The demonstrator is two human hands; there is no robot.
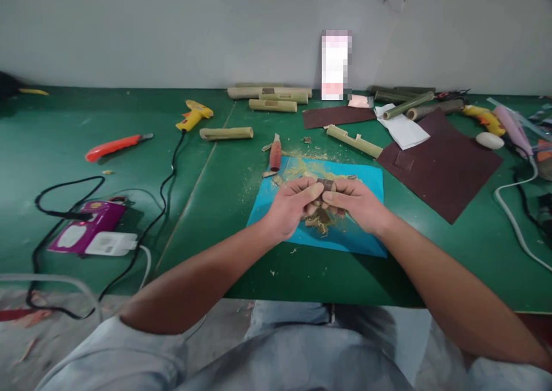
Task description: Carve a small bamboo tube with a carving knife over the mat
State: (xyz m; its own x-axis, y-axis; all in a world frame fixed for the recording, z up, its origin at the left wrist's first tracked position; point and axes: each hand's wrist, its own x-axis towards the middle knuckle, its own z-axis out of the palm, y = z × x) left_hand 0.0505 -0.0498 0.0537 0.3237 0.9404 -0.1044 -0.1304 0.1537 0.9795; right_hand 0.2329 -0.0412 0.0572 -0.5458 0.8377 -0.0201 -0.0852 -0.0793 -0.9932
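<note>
Between the thumbs and fingers of both hands is a small dark brown square piece (325,187), perhaps sandpaper; its exact kind is hard to make out. My left hand (297,202) grips it from the left and my right hand (350,200) from the right, both closed, with fingers partly hidden underneath. Below them lies a blue sheet (362,238) strewn with shavings (321,225) and sawdust. A carving knife with a reddish wooden handle (275,155) rests at the sheet's upper left, blade pointing away.
Bamboo tubes (273,106), some notched, lie along the back, with a notched one (354,142) nearer. Dark brown sheets (457,172) lie at right beside a white paper (405,129). Left are a yellow glue gun (194,115), an orange cutter (114,146) and a purple power strip (92,221) with cords.
</note>
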